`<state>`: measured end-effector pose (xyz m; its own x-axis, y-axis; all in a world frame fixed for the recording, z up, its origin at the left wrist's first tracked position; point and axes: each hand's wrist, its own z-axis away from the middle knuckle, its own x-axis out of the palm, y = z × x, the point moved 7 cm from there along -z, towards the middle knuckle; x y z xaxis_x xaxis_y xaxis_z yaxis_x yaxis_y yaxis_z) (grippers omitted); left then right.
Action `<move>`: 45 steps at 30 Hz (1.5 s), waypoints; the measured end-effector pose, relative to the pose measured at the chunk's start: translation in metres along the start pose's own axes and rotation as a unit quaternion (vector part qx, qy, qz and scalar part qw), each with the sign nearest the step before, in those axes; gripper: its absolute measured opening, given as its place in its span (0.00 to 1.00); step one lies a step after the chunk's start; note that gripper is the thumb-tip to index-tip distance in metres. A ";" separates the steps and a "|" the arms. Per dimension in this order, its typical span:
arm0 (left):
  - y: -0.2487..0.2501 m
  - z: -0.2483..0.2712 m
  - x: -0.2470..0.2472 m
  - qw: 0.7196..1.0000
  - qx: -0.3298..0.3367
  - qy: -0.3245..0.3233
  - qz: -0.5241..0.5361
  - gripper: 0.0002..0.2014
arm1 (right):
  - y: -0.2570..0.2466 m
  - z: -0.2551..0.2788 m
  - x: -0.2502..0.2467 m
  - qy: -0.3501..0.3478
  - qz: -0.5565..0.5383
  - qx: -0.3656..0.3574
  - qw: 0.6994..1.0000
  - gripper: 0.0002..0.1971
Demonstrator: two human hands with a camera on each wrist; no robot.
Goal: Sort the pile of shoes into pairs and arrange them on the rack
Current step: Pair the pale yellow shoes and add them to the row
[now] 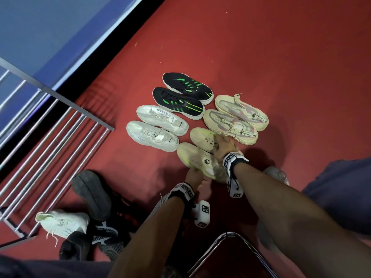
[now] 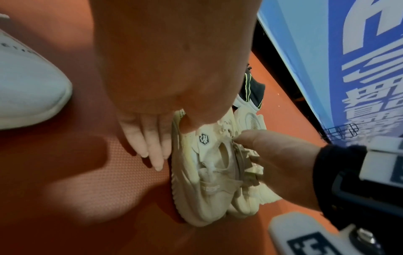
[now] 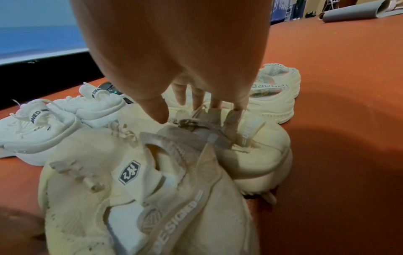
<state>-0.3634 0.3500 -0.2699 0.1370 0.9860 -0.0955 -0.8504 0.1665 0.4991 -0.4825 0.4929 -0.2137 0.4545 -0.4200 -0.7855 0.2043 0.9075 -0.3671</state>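
Note:
Two cream knit sneakers lie side by side on the red floor, the near cream sneaker [image 1: 197,159] [image 2: 196,189] [image 3: 98,198] and the far cream sneaker [image 1: 202,137] [image 3: 261,158]. My left hand [image 1: 193,175] [image 2: 152,146] lies along the near one's outer side with straight fingers, thumb on its collar. My right hand [image 1: 221,146] [image 3: 196,96] reaches over the far one, its fingertips resting on the tan straps and laces. Neither shoe is lifted.
Three pairs stand in rows beyond: black-green [image 1: 186,93], white [image 1: 158,127], cream-pink [image 1: 234,117]. The metal rack [image 1: 60,137] stands at left by a blue banner wall [image 1: 40,37]. A white shoe [image 1: 64,222] and black shoes [image 1: 92,195] are piled lower left. A chrome tube frame [image 1: 230,235] is near me.

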 end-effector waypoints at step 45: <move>0.022 -0.041 -0.082 0.993 0.049 0.105 0.003 0.35 | 0.067 0.031 -0.015 0.183 -0.258 0.219 0.923 0.14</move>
<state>-0.4139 0.2725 -0.2863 0.0144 0.9639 -0.2658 -0.7955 0.1721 0.5810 -0.4491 0.5598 -0.2113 -0.1088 -0.6977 -0.7081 0.6786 0.4684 -0.5658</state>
